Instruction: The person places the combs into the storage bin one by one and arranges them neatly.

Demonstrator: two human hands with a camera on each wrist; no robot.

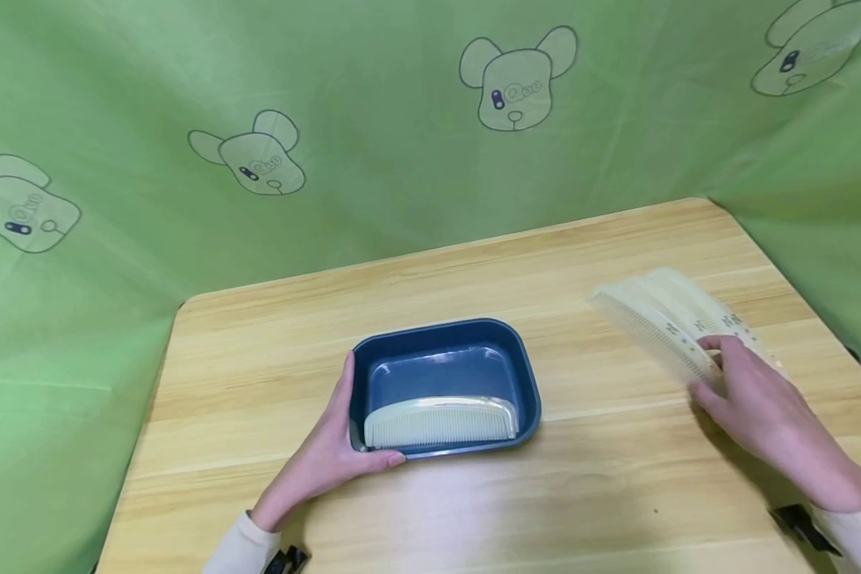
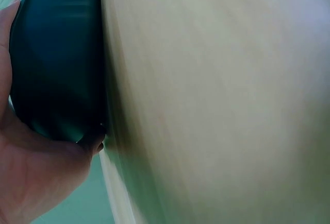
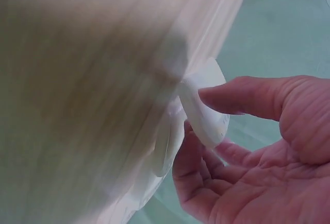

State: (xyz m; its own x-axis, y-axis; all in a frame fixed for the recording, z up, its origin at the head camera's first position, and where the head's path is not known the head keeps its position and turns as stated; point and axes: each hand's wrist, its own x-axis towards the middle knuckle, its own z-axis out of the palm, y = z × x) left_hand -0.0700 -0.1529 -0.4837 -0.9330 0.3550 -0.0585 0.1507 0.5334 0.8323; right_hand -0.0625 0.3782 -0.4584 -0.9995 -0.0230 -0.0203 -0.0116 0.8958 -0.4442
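A dark blue rectangular tray (image 1: 441,376) stands on the table in the head view, with one pale comb (image 1: 441,421) lying along its near side, teeth toward me. My left hand (image 1: 333,446) grips the tray's left end, its thumb along the near rim. The left wrist view shows the tray's outer wall (image 2: 56,54) against that hand (image 2: 41,172). At the right, my right hand (image 1: 764,410) pinches the end of a pale, flower-printed comb (image 1: 653,327), slightly blurred. In the right wrist view thumb and fingers hold this comb (image 3: 203,116).
Beside the held comb, other pale combs (image 1: 689,299) lie fanned out on the wooden table (image 1: 273,351). A green cloth (image 1: 373,159) with printed animal heads hangs behind the table and along its sides.
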